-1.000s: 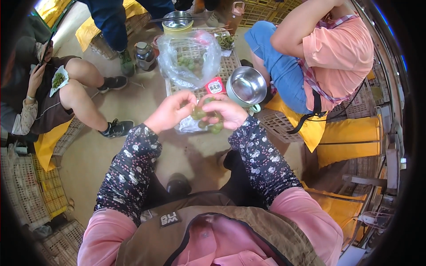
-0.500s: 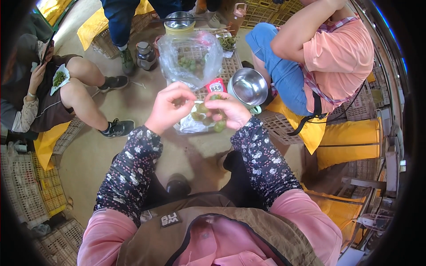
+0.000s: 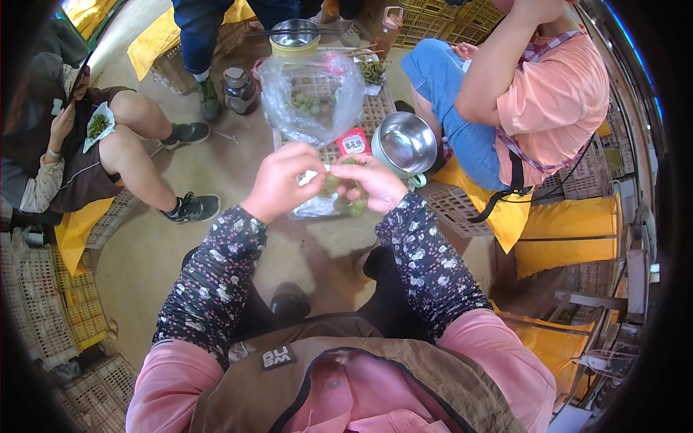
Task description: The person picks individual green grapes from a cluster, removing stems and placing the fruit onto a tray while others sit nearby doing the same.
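Note:
My right hand point(image 3: 377, 185) is closed round a small bunch of green grapes point(image 3: 357, 208), some of which hang below its fingers. Close by on its left, my left hand point(image 3: 283, 182) has thumb and fingers curled together in a pinch beside one grape point(image 3: 330, 185). What sits between those left fingertips is too small to make out. Beyond both hands, a clear plastic bag point(image 3: 289, 119) with more green grapes inside rests on a plastic crate point(image 3: 380, 108). Near my right fingers lies a red packet point(image 3: 354, 142). White paper point(image 3: 312, 209) shows partly beneath my hands.
A steel pot point(image 3: 406, 141) stands right of the packet. Behind the bag is a yellow-sided bowl point(image 3: 294, 45) with chopsticks across it. Seated people flank me left point(image 3: 133, 137) and right point(image 3: 548, 94). A dark jar point(image 3: 240, 90) stands on the floor. Yellow-covered crates point(image 3: 567, 227) line the right side.
My left hand has shifted slightly right and down, its fingertips closer to the grape by my right hand. The seated person on the right has lowered their arm a little.

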